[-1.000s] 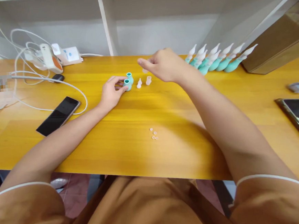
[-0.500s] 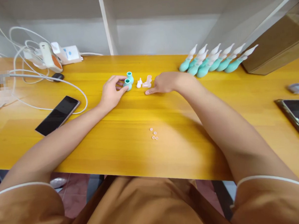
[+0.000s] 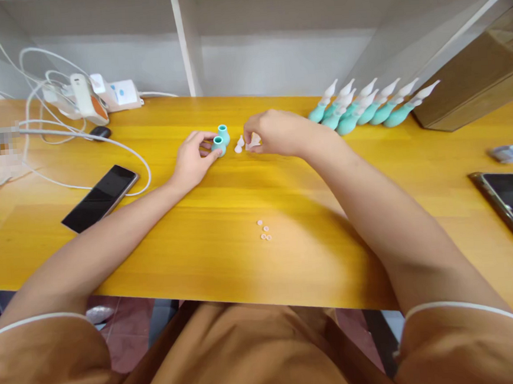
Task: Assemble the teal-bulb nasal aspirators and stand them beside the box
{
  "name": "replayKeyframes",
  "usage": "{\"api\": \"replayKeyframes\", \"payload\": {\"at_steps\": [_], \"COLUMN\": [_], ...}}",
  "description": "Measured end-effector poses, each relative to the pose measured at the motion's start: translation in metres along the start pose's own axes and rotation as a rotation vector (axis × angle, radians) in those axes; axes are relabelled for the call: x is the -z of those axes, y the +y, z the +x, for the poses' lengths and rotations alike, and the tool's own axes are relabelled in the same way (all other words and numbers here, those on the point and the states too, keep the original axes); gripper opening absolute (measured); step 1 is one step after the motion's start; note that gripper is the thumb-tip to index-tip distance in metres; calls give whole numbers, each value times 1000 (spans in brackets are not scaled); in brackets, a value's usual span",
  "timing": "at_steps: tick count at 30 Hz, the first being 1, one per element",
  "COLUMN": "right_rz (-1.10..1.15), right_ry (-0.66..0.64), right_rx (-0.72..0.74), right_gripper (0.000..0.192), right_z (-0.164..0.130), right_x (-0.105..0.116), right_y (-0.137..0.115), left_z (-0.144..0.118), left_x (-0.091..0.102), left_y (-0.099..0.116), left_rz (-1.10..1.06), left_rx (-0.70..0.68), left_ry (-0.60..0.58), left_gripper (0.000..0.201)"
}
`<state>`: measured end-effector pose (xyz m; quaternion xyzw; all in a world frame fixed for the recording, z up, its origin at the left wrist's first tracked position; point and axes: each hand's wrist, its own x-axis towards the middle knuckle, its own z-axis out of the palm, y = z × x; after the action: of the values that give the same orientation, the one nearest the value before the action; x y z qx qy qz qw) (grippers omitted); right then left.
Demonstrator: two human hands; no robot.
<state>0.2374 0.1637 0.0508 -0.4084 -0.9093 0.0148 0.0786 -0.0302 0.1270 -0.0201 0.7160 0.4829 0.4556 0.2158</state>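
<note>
My left hand (image 3: pixel 195 154) has its fingers around the nearer teal rubber bulb (image 3: pixel 219 147), whose round open neck faces up. Just behind stands a second teal bulb (image 3: pixel 223 135), also with an open neck. My right hand (image 3: pixel 274 132) is curled over the desk, thumb and fingers closed about translucent plastic pieces (image 3: pixel 253 141), partly hidden by the hand. Between the hands lies a small white translucent nozzle tip (image 3: pixel 239 144). Nearer to me are several tiny pale rings (image 3: pixel 265 229).
Several teal bulbs with white pointed tips (image 3: pixel 367 106) stand at the back right beside a cardboard box (image 3: pixel 474 80). Phones lie left (image 3: pixel 101 198) and right (image 3: pixel 512 201). White cables (image 3: pixel 101 136) and a power strip (image 3: pixel 124 94) occupy the left. A shelf divider (image 3: pixel 182 41) rises behind.
My right hand has gone from pointing with a stretched finger to curling its thumb and fingers around the translucent pieces. The left hand stays on the nearer bulb.
</note>
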Motion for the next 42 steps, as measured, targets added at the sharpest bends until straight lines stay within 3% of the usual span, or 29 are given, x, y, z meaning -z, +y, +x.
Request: {"api": "replayKeyframes", "payload": {"at_steps": [11, 18, 22, 26, 30, 42], "right_rz": [-64, -140, -123, -136, -102, 34], "right_ry": [-30, -101, -135, -191, -230, -212], "right_rx": [-73, -194, -180, -121, -156, -181], "right_gripper": [18, 13, 23, 21, 24, 26], "right_z": [1, 2, 0, -7, -12, -15], "right_x": [-17, -19, -10, 10, 25, 26], "right_y": [3, -1, -2, -1, 2, 17], "left_z": [-1, -1, -1, 0, 0, 0], "left_x": [-1, -1, -2, -3, -2, -2], "left_y": [-1, 0, -2, -4, -4, -4], "left_rz": [8, 18, 31, 47, 56, 76], "left_rx": [-11, -9, -24, -32, -38, -48], "left_ry": [4, 5, 12, 15, 11, 11], "left_gripper": [30, 31, 31, 29, 28, 29]}}
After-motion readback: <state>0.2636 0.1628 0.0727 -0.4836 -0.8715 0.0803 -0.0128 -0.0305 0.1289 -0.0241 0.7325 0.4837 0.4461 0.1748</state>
